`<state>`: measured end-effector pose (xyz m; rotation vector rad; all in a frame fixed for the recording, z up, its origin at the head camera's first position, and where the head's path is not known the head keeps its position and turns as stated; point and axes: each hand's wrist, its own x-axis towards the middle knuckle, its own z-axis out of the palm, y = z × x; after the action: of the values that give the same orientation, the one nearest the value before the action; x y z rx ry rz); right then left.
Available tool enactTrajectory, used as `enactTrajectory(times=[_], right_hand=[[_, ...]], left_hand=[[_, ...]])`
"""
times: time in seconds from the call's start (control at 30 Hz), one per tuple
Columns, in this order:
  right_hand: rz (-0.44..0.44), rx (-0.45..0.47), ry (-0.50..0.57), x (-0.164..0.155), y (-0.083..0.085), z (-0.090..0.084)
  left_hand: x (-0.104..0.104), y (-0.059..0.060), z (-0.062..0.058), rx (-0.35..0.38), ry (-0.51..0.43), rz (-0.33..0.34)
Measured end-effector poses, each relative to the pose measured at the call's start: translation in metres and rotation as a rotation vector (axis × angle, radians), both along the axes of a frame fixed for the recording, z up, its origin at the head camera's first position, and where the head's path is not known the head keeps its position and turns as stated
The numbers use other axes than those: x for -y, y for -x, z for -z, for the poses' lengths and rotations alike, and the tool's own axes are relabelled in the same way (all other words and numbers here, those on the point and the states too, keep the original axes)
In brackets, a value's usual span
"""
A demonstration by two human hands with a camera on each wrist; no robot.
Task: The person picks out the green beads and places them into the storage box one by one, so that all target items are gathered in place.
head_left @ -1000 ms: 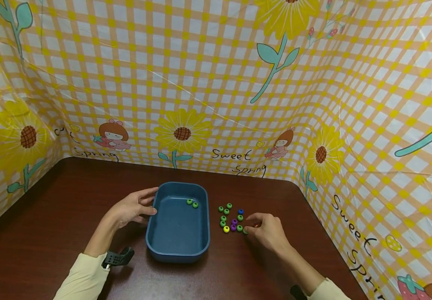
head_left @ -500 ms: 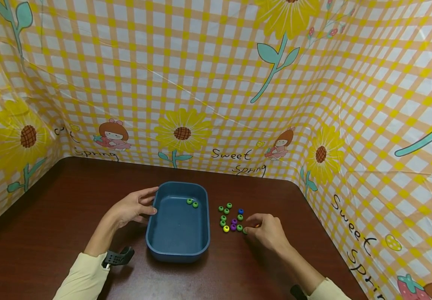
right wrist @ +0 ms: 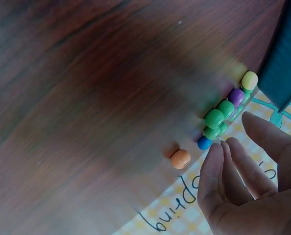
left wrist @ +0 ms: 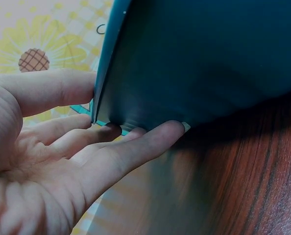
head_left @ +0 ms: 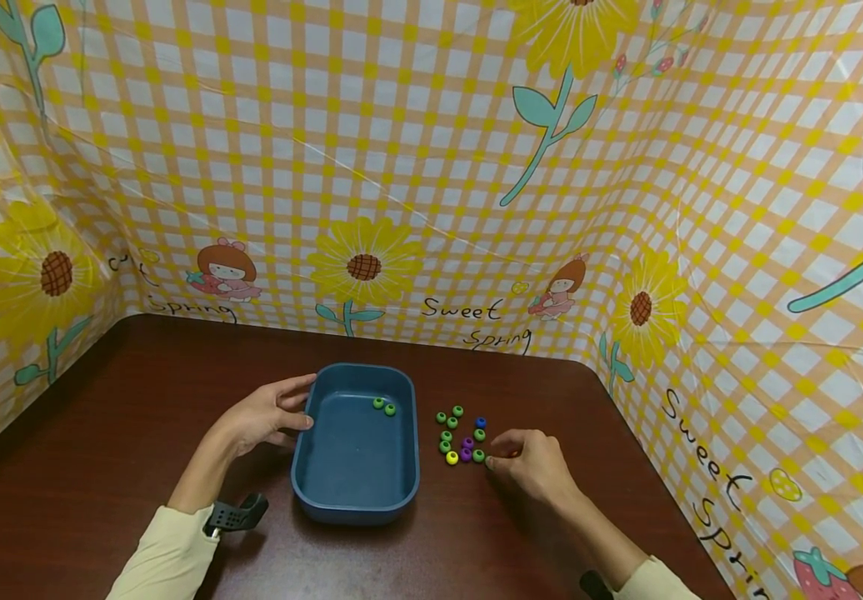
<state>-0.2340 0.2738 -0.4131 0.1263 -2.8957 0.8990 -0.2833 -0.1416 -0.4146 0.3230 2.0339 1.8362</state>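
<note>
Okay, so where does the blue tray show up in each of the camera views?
Head: blue tray sits mid-table, between the hands.
Left wrist: its outer wall fills the top, with the left hand touching its corner.
Right wrist: only a corner shows at the right edge.
Shared landmark: the dark wood table.

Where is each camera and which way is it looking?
Head: looks forward and down from above at the table, the blue tray, the beads; both hands and sleeves show.
Left wrist: close beside the tray wall; left hand touches it.
Right wrist: low over the table, facing the beads; right hand shows.
Shared: tray, beads.
</note>
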Motion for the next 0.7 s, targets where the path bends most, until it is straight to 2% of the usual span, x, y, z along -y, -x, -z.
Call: enactTrajectory(times=[0.7], right_hand=[[0.014, 0.034, -0.017, -0.0005, 0.0010, 0.0078]], left_hand=[[-0.0002, -0.0018, -0.0029, -0.012, -0.014, 0.009]])
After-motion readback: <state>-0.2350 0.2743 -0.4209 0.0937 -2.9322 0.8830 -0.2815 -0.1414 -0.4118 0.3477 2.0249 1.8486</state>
